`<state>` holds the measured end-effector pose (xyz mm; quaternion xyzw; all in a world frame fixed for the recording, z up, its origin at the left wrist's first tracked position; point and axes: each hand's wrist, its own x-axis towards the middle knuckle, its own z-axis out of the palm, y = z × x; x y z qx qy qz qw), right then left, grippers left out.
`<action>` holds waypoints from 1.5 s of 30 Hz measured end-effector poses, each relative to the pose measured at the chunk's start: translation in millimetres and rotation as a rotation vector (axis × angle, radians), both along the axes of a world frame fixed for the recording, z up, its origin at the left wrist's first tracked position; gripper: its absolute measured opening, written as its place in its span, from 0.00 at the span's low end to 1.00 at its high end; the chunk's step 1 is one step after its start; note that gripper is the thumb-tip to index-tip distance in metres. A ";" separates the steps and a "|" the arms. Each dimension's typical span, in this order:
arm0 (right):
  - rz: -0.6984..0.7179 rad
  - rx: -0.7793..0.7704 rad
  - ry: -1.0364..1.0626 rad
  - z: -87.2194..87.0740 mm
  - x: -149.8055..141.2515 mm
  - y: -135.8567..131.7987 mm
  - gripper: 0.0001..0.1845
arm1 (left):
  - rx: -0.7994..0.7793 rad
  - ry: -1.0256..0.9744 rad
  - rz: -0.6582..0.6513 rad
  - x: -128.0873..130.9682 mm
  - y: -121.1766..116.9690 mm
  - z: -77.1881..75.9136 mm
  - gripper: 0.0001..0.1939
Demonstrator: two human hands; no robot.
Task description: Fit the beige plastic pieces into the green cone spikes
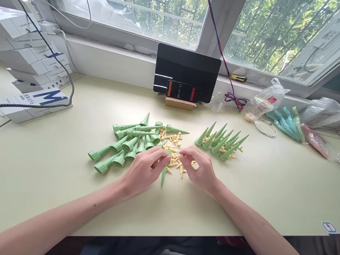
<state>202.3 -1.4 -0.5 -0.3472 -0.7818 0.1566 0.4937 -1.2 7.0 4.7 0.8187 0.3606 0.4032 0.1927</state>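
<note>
My left hand is closed on a green plastic spike, its thin tip pointing down towards me and its wide end between my thumb and fingers. Just to the right, my right hand is pinched, with a small yellow plastic valve at its fingertips, close to the spike's wide end. Under and behind both hands lie several loose yellow valves. A heap of green spikes lies left of them. To the right, several spikes stand tip up, with yellow parts at their sides.
A phone showing a timer leans on a dark tablet at the back. White boxes are stacked at the left, with a black cable across them. Plastic bags and turquoise packets lie back right.
</note>
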 end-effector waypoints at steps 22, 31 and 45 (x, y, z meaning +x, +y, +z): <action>-0.132 -0.031 0.058 -0.7 1.2 1.2 0.06 | -0.257 0.225 0.090 -1.5 4.3 -0.3 0.16; -0.139 -0.044 0.049 -0.6 0.9 0.6 0.06 | -0.212 0.196 0.069 -1.3 4.3 -1.4 0.10; -0.154 -0.086 0.079 -1.3 0.3 -0.5 0.07 | -0.299 0.019 0.068 0.7 -1.9 5.2 0.09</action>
